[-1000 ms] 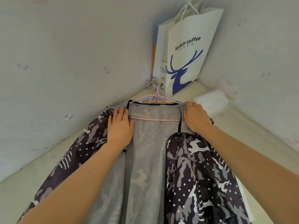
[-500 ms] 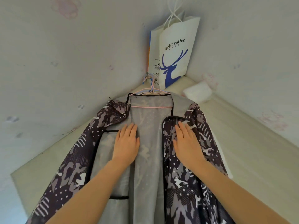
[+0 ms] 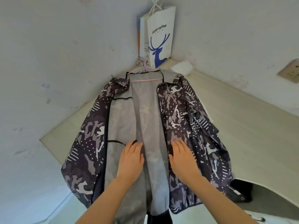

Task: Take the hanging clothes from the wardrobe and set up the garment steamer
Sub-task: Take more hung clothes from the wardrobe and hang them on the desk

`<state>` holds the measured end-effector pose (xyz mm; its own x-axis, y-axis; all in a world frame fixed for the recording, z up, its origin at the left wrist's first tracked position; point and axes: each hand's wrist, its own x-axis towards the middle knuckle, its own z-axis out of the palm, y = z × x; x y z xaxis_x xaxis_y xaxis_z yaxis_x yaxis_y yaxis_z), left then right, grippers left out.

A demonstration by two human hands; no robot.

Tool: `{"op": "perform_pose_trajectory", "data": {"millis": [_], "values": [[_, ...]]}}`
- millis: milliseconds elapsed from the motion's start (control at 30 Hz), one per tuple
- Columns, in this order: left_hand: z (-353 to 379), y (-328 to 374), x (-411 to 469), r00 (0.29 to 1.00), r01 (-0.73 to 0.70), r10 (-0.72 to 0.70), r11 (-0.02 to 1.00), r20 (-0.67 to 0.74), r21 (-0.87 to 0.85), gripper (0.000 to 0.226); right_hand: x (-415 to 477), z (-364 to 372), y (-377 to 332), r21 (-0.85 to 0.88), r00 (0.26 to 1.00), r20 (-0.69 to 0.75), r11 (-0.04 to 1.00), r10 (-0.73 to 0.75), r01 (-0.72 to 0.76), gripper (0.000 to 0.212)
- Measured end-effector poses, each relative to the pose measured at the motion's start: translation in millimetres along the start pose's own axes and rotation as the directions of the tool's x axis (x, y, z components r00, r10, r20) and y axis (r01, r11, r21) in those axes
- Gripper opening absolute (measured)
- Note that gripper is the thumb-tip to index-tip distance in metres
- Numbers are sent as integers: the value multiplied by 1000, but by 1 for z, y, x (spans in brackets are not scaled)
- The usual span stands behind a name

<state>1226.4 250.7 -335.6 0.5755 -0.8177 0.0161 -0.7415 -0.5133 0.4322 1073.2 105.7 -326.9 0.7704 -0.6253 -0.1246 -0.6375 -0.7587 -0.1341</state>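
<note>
A white paper bag [image 3: 161,34] stands upright in the corner where two pale walls meet. It is printed with a blue deer's head and the words "luckin coffee", and white string handles [image 3: 156,4] rise from its top. A second white bag [image 3: 143,38], with small print and an orange edge, stands just behind it to the left. Both rest on a pale cream surface [image 3: 242,118]. A soft white bundle [image 3: 182,67] lies near the bags, against the right wall [image 3: 226,38]. Further right, that wall carries a beige socket [image 3: 289,71]. Faint pink marks dot the left wall [image 3: 64,46].
</note>
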Motion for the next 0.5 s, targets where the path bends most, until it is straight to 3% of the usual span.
{"op": "perform_pose_trajectory", "data": {"millis": [233,500], "values": [[-9,15,-85,997,-69,70,997,19,-45,40,-110,5,-23,139,992,68,984,103,-112,51],[-23,58,-149,973,-232,232,971,6,-56,27,-208,-26,-37,300,957,35,911,287,-284,49]]}}
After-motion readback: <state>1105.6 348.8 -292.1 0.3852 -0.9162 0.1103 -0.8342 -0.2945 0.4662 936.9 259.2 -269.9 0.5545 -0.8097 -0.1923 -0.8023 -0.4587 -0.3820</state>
